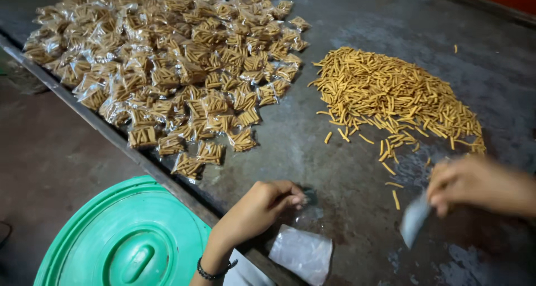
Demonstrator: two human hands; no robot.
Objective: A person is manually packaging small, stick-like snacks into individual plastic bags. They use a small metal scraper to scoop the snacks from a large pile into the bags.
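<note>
Dark grey worktable [346,152] carries a far-left heap of clear filled snack packets [167,68], a far-right pile of loose golden sticks [391,99]; near, left hand [262,205] curls over empty clear bags [301,252], right hand [474,183] pinching one small clear bag [414,222]

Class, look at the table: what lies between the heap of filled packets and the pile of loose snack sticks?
In the head view, only bare grey table separates the filled packets from the loose snack sticks.
</note>
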